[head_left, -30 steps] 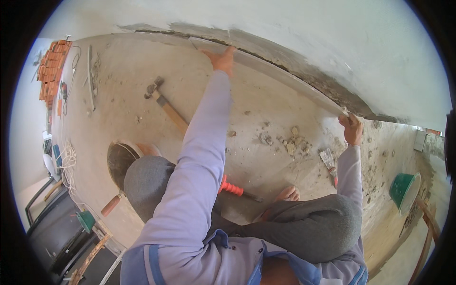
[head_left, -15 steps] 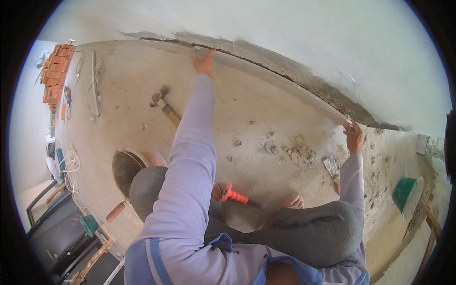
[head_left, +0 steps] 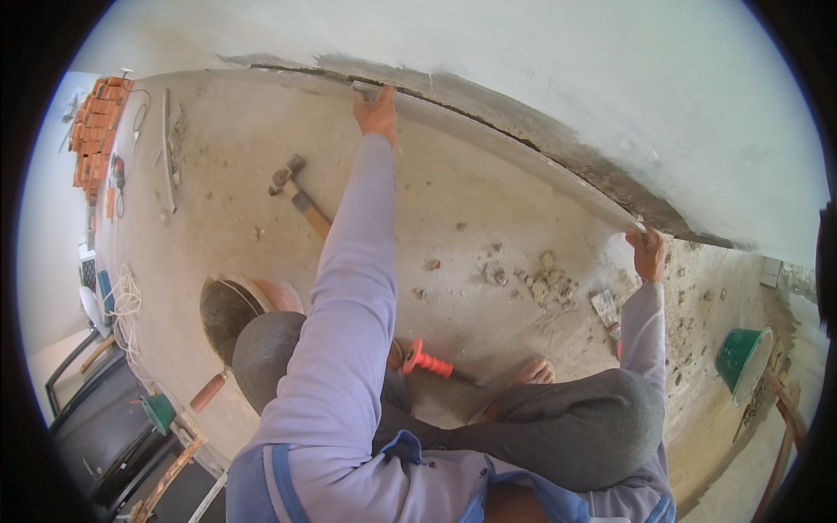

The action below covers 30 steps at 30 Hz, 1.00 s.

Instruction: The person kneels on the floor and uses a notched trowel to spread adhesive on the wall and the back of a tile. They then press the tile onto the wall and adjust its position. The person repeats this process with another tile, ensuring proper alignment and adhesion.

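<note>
A long grey strip (head_left: pixel 567 179) runs along the floor (head_left: pixel 471 200) edge beside the wall (head_left: pixel 610 87), left hand (head_left: pixel 376 114) gripping one end, right hand (head_left: pixel 648 253) the other.

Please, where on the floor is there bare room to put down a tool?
A wide, nearly bare patch lies between the left sleeve, the long bar by the wall and the rubble. Another lies between the hammer and the thin strip at far left. It is crowded from the rubble to the scraper beside the right sleeve.
</note>
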Motion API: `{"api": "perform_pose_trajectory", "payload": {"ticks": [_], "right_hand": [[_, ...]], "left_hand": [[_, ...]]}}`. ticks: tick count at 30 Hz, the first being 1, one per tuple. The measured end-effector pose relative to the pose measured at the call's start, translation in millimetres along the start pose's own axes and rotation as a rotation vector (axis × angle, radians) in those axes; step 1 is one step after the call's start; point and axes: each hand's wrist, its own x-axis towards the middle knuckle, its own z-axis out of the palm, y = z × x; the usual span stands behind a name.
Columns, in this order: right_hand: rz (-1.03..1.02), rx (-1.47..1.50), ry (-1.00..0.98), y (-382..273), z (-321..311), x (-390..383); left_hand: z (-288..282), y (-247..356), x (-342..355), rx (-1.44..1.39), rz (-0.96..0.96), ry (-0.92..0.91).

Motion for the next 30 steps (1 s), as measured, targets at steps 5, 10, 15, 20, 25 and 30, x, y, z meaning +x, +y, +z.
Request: {"api": "perform_pose_trajectory", "payload": {"ticks": [5,10,15,20,25,30], "right_hand": [[0.029,0.030,0.069,-9,3,-6],[0.036,0.035,0.006,-16,-1,-7],[0.005,0.010,-0.016,-16,-2,-4],[0.048,-0.016,0.034,-16,2,-3],[-0.008,0.003,0.024,-21,2,-4],[0.055,0.035,0.010,-25,3,-5]], "left_hand": [[1,6,-10,-0.006,-0.093,0.068],[-6,4,-4,0.010,-0.021,-0.002],[-4,4,-6,-0.014,0.005,0.038],[-4,6,-2,0.016,-0.026,0.023],[-11,1,8,0.071,-0.016,0.039],[-12,4,5,0.080,-0.024,0.018]]}}
